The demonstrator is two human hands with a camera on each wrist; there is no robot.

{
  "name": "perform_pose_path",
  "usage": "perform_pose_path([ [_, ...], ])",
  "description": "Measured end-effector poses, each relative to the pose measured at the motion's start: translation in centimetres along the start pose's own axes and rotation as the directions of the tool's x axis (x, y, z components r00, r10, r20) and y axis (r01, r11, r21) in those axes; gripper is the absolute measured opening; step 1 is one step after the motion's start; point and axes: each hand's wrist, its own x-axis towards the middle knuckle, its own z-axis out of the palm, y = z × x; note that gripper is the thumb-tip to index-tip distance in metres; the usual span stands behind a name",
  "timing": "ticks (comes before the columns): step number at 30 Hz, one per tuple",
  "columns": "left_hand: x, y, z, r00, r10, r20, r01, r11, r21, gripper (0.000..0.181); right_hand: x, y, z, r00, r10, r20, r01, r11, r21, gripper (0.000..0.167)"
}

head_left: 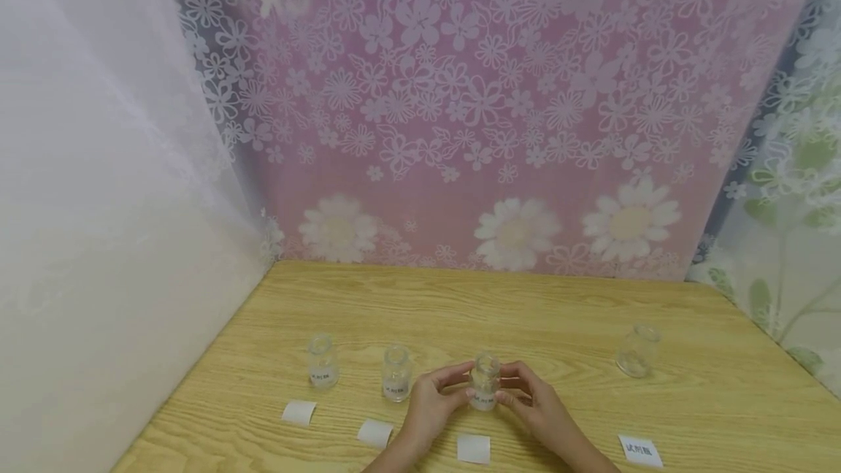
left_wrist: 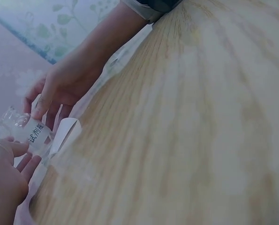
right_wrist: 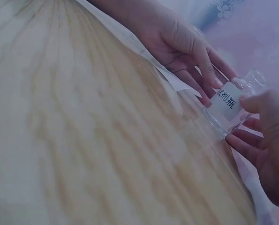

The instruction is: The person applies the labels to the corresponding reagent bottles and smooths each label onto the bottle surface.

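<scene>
Between both hands stands a small clear glass bottle [head_left: 485, 382] with a white label [right_wrist: 226, 101] printed in dark characters on its front. My left hand [head_left: 430, 404] holds it from the left, thumb at the label's edge and fingers along the glass. From the other side my right hand [head_left: 540, 409] holds the same bottle, its thumb on the label's right edge. In the left wrist view the bottle [left_wrist: 24, 125] appears tilted by the camera angle, with both thumbs near the label. Whether its base touches the table cannot be told.
Two labelled glass bottles, one far left [head_left: 323, 362] and one nearer [head_left: 396, 373], stand left of my hands. A bottle [head_left: 638, 351] without a visible label stands right. Blank paper slips [head_left: 474, 449] lie in front, and a printed slip [head_left: 640, 450] lies front right on the wooden table [head_left: 420, 305].
</scene>
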Motion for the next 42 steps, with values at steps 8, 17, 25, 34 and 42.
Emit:
perform_pose_path([
  [8, -0.3, -0.1, 0.5, 0.998, 0.065, -0.021, -0.063, 0.991, 0.118, 0.043, -0.3, 1.0, 1.0, 0.997, -0.074, -0.005, 0.072, 0.99, -0.118, 0.051],
  [17, -0.3, -0.6, 0.6, 0.994, 0.108, -0.026, -0.103, 0.982, 0.16, 0.042, 0.0, 0.8, 1.3, 0.98, -0.193, -0.052, 0.182, 0.97, -0.163, 0.045],
  [25, -0.3, -0.7, 0.5, 0.993, 0.115, -0.034, -0.108, 0.982, 0.155, 0.043, -0.1, 0.9, 0.6, 0.973, -0.23, -0.03, 0.221, 0.958, -0.185, 0.038],
  [34, -0.1, -0.6, 0.3, 0.995, 0.098, -0.031, -0.092, 0.983, 0.158, 0.038, -0.2, 0.3, 0.2, 0.999, -0.001, -0.043, -0.002, 0.998, -0.059, 0.026],
  [42, -0.1, -0.5, 0.2, 0.996, 0.092, -0.014, -0.09, 0.988, 0.122, 0.034, -0.1, 0.4, 0.0, 0.999, 0.032, -0.024, -0.032, 0.999, 0.013, 0.024],
])
